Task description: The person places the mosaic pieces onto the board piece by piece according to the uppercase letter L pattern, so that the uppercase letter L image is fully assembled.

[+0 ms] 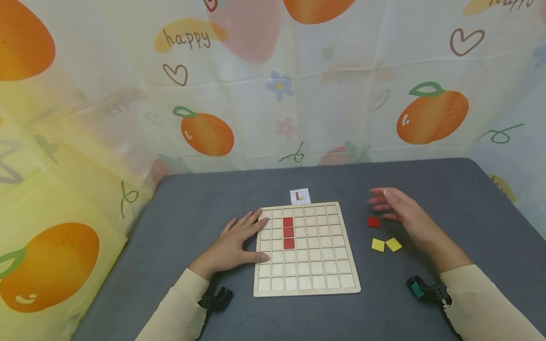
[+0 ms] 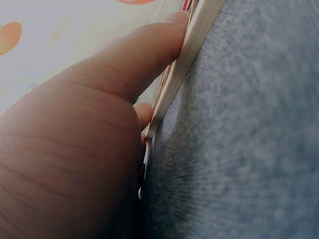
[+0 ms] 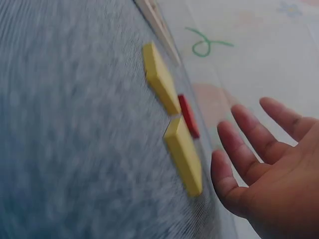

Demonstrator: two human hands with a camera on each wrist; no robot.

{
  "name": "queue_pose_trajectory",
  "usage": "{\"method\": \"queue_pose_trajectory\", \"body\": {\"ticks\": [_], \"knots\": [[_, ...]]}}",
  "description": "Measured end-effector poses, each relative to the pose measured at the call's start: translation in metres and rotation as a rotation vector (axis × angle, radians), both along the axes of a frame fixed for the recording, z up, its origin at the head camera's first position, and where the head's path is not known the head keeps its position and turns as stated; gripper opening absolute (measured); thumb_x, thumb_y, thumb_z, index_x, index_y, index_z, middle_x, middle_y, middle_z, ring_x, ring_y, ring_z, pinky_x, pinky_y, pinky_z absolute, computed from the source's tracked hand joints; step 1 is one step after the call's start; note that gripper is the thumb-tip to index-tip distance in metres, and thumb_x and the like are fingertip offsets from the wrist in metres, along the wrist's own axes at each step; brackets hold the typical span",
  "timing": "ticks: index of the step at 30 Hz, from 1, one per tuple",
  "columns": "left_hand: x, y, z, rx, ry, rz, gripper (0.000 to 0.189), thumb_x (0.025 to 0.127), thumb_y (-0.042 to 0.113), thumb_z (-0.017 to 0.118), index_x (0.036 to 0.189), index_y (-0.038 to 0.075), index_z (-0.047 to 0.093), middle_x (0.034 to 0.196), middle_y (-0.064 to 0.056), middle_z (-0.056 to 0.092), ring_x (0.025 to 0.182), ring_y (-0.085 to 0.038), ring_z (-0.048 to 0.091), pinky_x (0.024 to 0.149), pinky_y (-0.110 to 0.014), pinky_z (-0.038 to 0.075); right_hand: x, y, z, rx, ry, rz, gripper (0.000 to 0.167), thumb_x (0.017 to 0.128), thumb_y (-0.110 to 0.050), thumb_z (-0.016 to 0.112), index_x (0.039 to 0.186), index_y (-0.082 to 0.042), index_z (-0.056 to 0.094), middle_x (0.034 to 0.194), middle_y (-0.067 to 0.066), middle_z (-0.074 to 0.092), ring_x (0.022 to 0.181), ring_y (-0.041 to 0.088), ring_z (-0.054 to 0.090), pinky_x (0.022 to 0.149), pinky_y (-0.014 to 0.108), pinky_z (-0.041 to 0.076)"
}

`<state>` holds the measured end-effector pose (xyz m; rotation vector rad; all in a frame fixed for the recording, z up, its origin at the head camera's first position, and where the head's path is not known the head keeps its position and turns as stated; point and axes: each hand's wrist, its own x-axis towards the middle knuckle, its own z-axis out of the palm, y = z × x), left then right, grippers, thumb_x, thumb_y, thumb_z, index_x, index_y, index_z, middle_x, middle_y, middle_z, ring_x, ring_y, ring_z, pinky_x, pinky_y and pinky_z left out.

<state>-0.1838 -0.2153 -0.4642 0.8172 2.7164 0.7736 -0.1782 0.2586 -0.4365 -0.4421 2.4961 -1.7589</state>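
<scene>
A wooden grid board point(image 1: 304, 292) lies on the grey table, with three red square tiles point(image 1: 288, 232) in a column near its upper left. My left hand point(image 1: 236, 241) rests on the board's left edge, thumb and fingertips touching the frame and nearby cells. In the left wrist view, the thumb point(image 2: 144, 57) presses along the board's wooden rim point(image 2: 174, 82). My right hand point(image 1: 403, 210) hovers right of the board, fingers loosely bent and holding nothing. Close by it lie a loose red tile point(image 1: 373, 222) and two yellow tiles, one left point(image 1: 377, 245) and one right point(image 1: 393, 244).
A small printed pattern card point(image 1: 300, 196) with a grid lies at the board's far edge. The grey table point(image 1: 213, 199) ends at a fruit-patterned cloth point(image 1: 247, 99) hanging behind it and at the left. Each wrist wears a dark strap, the left one point(image 1: 216, 299) beside the board's near corner.
</scene>
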Motion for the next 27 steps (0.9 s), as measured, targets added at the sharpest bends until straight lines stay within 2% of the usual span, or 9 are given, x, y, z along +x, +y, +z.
{"method": "queue_pose_trajectory", "body": {"ticks": [5,8,12,16,22,27], "knots": [[0.0,0.0,0.0,0.007,0.011,0.001,0.103,0.092,0.068,0.079,0.173,0.023,0.035,0.181,0.002,0.017,0.166,-0.029,0.008,0.125,-0.066,-0.001,-0.002,0.006,-0.005,0.103,-0.058,-0.015,0.054,0.12,-0.035,0.043,0.158,0.004,0.048,0.147,0.026,0.057,0.131,0.04,0.057,0.107,0.051,0.046],[0.0,0.0,-0.001,0.009,0.013,-0.001,0.102,0.092,0.068,0.078,0.173,0.023,0.036,0.181,0.002,0.018,0.166,-0.03,0.009,0.125,-0.067,0.0,-0.002,0.008,-0.01,0.184,-0.066,-0.005,0.051,0.117,-0.033,0.055,0.154,0.003,0.054,0.147,0.023,0.059,0.132,0.04,0.057,0.106,0.057,0.047],[0.0,0.0,-0.001,0.014,0.01,-0.005,0.101,0.093,0.067,0.078,0.173,0.023,0.035,0.181,0.002,0.017,0.166,-0.03,0.009,0.125,-0.068,0.0,-0.002,0.011,-0.016,0.284,-0.012,0.013,0.046,0.111,-0.03,0.069,0.146,0.0,0.064,0.142,0.017,0.062,0.126,0.035,0.059,0.099,0.043,0.052],[-0.001,0.0,0.001,0.01,0.007,-0.002,0.102,0.092,0.067,0.078,0.173,0.023,0.035,0.181,0.003,0.016,0.166,-0.029,0.008,0.125,-0.067,-0.001,-0.005,0.013,-0.02,0.342,0.071,0.04,0.036,0.106,-0.024,0.077,0.135,-0.004,0.073,0.136,0.013,0.061,0.12,0.03,0.059,0.093,0.033,0.051],[-0.001,-0.001,0.001,0.01,0.007,-0.006,0.102,0.093,0.067,0.078,0.173,0.022,0.035,0.181,0.001,0.016,0.166,-0.03,0.009,0.125,-0.067,0.0,-0.006,0.013,-0.022,0.327,0.098,0.08,0.022,0.103,-0.008,0.078,0.125,-0.002,0.077,0.136,0.015,0.059,0.116,0.032,0.058,0.089,0.033,0.051],[0.0,0.0,0.001,0.011,0.001,-0.005,0.102,0.093,0.067,0.079,0.173,0.023,0.035,0.181,0.002,0.016,0.166,-0.029,0.009,0.126,-0.066,0.0,-0.005,0.009,-0.022,0.344,0.095,0.045,0.018,0.101,-0.009,0.081,0.118,-0.006,0.076,0.133,0.013,0.061,0.121,0.033,0.058,0.095,0.04,0.051]]}}
